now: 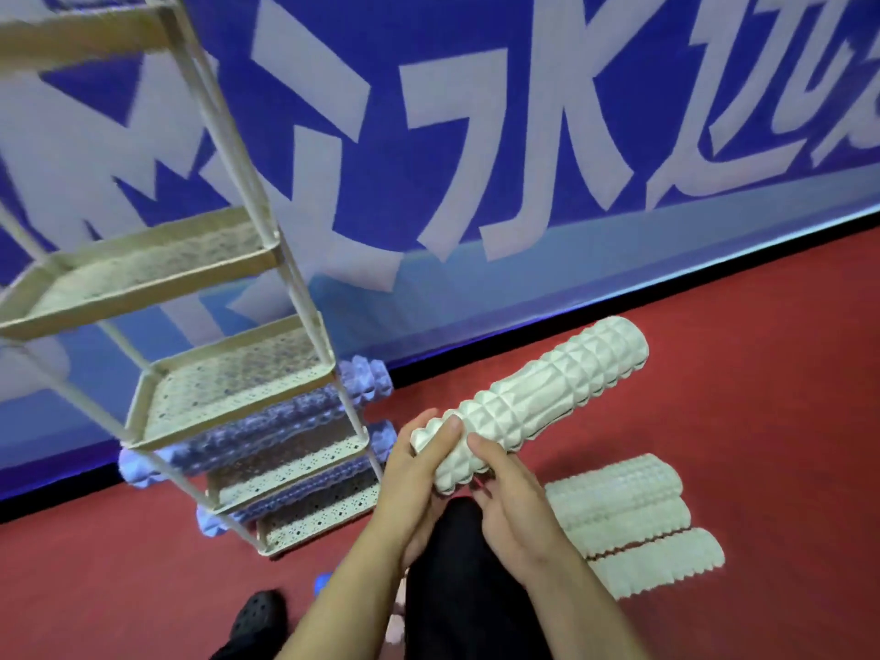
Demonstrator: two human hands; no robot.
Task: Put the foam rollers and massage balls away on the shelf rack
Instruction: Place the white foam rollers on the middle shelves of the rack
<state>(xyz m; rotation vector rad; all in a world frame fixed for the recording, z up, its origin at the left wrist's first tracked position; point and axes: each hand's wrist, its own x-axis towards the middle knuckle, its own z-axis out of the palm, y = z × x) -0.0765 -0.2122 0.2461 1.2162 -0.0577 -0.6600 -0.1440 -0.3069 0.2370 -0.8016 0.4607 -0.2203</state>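
Note:
A white ridged foam roller (547, 393) is held off the floor, slanting up to the right. My left hand (419, 464) grips its near end from the left, and my right hand (509, 488) holds the same end from the right. The cream shelf rack (228, 369) stands at the left with several perforated tiers. Blue foam rollers (266, 426) lie across its lower tiers, their ends sticking out. Three more white rollers (624, 516) lie side by side on the red floor at the right.
A blue wall banner with large white characters (476, 159) runs behind everything. A small blue ball (323, 582) shows on the floor by my left forearm. My black-trousered knee (457, 564) and black shoe (259, 616) are below the hands.

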